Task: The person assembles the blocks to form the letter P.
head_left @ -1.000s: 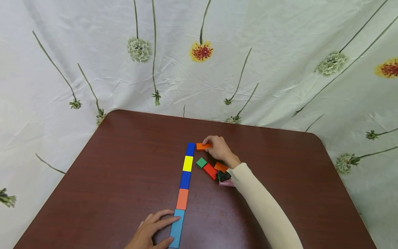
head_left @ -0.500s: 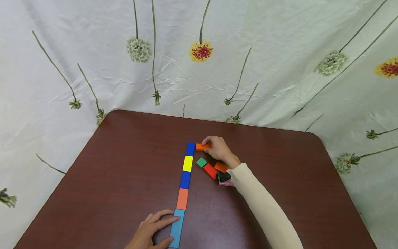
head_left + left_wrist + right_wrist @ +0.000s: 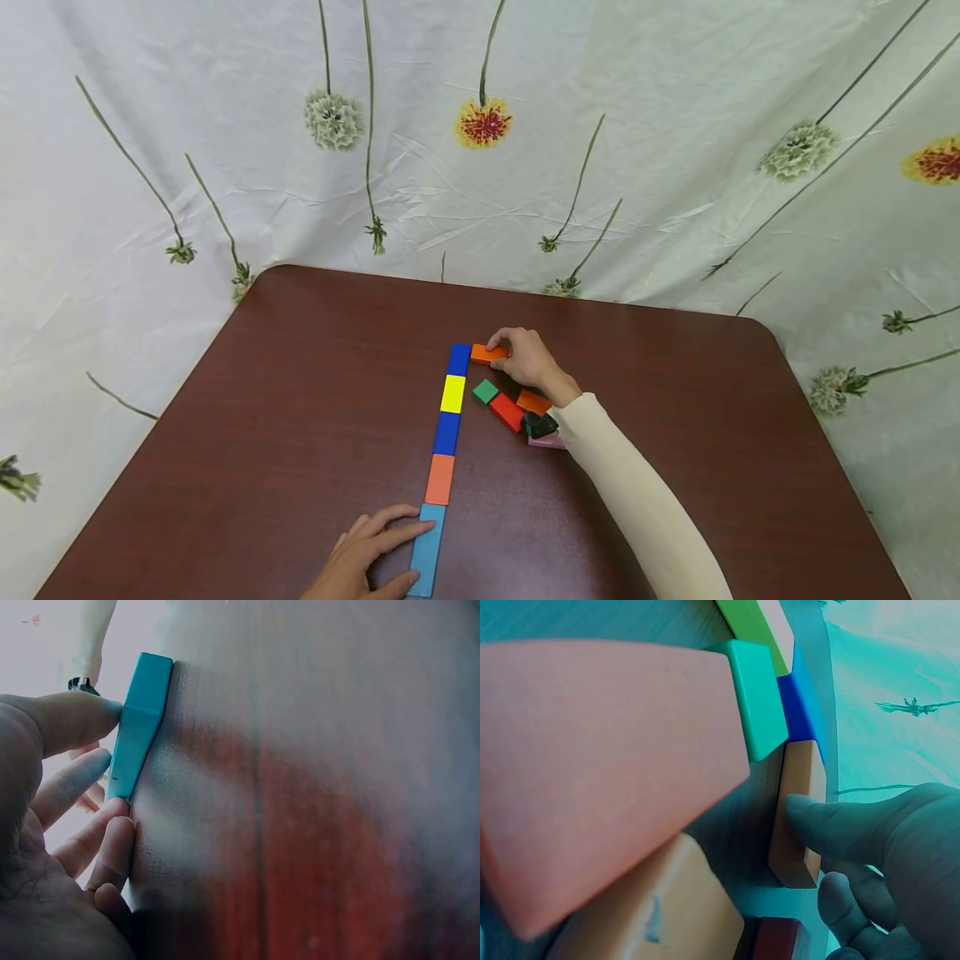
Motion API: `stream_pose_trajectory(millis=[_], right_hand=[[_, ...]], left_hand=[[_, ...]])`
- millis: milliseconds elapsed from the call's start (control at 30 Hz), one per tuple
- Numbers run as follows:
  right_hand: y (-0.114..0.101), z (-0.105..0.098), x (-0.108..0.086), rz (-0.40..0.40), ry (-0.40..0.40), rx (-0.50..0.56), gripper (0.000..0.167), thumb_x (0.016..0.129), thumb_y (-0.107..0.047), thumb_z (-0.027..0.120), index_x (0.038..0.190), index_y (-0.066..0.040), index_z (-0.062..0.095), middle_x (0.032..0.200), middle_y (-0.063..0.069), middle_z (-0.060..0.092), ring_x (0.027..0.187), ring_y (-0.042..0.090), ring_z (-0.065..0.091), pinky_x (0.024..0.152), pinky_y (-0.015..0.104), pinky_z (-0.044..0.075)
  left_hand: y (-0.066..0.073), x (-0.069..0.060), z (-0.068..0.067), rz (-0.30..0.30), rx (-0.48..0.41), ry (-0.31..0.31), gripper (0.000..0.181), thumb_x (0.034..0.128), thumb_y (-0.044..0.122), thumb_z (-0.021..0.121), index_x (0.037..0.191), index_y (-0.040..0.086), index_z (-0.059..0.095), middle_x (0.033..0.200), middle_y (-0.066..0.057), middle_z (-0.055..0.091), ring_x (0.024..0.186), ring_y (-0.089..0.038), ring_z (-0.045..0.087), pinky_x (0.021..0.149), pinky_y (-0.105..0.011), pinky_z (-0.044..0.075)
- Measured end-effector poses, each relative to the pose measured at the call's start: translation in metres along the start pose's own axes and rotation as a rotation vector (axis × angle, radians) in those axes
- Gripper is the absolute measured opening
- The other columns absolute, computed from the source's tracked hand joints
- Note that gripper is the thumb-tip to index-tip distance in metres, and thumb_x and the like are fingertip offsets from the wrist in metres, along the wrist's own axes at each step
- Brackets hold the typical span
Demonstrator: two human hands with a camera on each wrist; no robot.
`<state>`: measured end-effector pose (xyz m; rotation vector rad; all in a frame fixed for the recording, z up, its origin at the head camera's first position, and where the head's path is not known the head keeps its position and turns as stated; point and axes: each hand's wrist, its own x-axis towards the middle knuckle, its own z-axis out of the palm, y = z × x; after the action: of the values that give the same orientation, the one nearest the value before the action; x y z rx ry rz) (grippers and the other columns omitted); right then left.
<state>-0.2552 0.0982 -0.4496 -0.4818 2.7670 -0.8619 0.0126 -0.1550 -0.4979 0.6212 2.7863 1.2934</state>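
Observation:
In the head view, my right hand (image 3: 528,360) pinches an orange block (image 3: 483,353) between thumb and fingers. Its left end meets the far blue block (image 3: 460,359) of a straight row. Toward me the row goes on with a yellow block (image 3: 453,394), another blue block (image 3: 447,433), a coral block (image 3: 440,479) and a long light-blue block (image 3: 426,550). My left hand (image 3: 363,554) rests its thumb and fingertips on the light-blue block, fingers spread. The right wrist view shows the thumb on the orange block (image 3: 802,817), fingers partly hidden behind it.
Loose blocks lie right of the row: green (image 3: 485,392), red (image 3: 507,412), orange (image 3: 533,402) and pink (image 3: 547,442). A dark red block (image 3: 776,941) shows near the right hand in the right wrist view. A floral cloth (image 3: 420,167) hangs behind the brown table (image 3: 300,375).
My right hand has slid the orange block slightly left, closing the narrow gap to the far blue block. The left hand and the rest of the row look unmoved.

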Motion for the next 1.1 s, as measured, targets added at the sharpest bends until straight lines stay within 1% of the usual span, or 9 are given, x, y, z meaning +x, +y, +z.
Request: stream_pose_trajectory(millis=[67,200,333,533,733,800,967,1100], right_hand=[[0.0,0.0,0.0,-0.001,0.001,0.0,0.02,0.09,-0.016,0.076,0.109,-0.012,0.072,0.106,0.007,0.069,0.067,0.019,0.05,0.077,0.033,0.049],[-0.001,-0.001,0.0,0.0,0.0,0.002,0.021,0.089,-0.017,0.077,0.109,-0.012,0.072,0.102,0.006,0.068,0.067,0.019,0.05,0.076,0.033,0.048],[0.0,0.0,-0.001,-0.001,0.001,0.004,0.021,0.089,-0.018,0.077,0.109,-0.012,0.072,0.105,0.007,0.069,0.067,0.019,0.05,0.076,0.033,0.048],[-0.001,0.0,0.0,-0.004,0.005,0.005,0.021,0.089,-0.018,0.077,0.108,-0.013,0.072,0.11,0.007,0.069,0.069,0.019,0.051,0.08,0.035,0.05],[-0.001,0.001,-0.001,0.0,0.009,0.007,0.021,0.089,-0.017,0.078,0.108,-0.013,0.071,0.11,0.007,0.069,0.07,0.019,0.051,0.078,0.033,0.049],[0.0,0.0,-0.001,-0.003,0.008,0.011,0.021,0.088,-0.018,0.078,0.108,-0.013,0.071,0.105,0.007,0.069,0.068,0.019,0.05,0.074,0.031,0.048],[0.002,-0.004,-0.004,-0.015,0.004,0.053,0.024,0.088,-0.018,0.078,0.11,-0.012,0.072,0.085,0.006,0.063,0.063,0.018,0.049,0.063,0.028,0.044],[0.007,-0.013,-0.008,-0.033,0.017,0.071,0.023,0.089,-0.017,0.077,0.111,-0.011,0.072,0.078,0.005,0.06,0.063,0.018,0.05,0.061,0.027,0.043]], left_hand=[[0.0,0.0,0.0,0.003,0.003,0.004,0.046,0.0879,0.033,0.076,0.132,0.038,0.064,0.131,0.009,0.058,0.095,0.001,0.041,0.065,-0.027,0.026],[0.0,0.0,0.0,0.01,0.01,0.007,0.047,0.0878,0.033,0.077,0.132,0.038,0.064,0.131,0.009,0.058,0.095,0.001,0.041,0.065,-0.027,0.026],[0.0,0.001,-0.001,0.009,0.009,0.001,0.047,0.0879,0.033,0.076,0.133,0.038,0.064,0.131,0.009,0.058,0.096,0.001,0.042,0.065,-0.027,0.027],[0.002,0.001,-0.003,-0.022,-0.014,-0.025,0.046,0.089,0.034,0.075,0.133,0.038,0.064,0.131,0.008,0.058,0.097,0.0,0.042,0.066,-0.028,0.028],[0.002,0.001,-0.003,-0.034,-0.021,-0.033,0.045,0.0893,0.035,0.075,0.133,0.039,0.063,0.132,0.008,0.058,0.097,0.0,0.041,0.066,-0.028,0.028],[0.002,0.001,-0.003,-0.034,-0.022,-0.034,0.045,0.0892,0.035,0.075,0.133,0.039,0.063,0.132,0.008,0.058,0.097,0.0,0.041,0.066,-0.028,0.028],[0.001,0.0,-0.003,-0.03,-0.022,-0.036,0.046,0.0893,0.035,0.075,0.133,0.039,0.063,0.132,0.007,0.058,0.097,0.0,0.042,0.066,-0.029,0.028],[0.001,0.0,-0.003,-0.033,-0.025,-0.041,0.045,0.0898,0.035,0.074,0.134,0.039,0.063,0.132,0.007,0.058,0.097,0.0,0.041,0.067,-0.029,0.028]])
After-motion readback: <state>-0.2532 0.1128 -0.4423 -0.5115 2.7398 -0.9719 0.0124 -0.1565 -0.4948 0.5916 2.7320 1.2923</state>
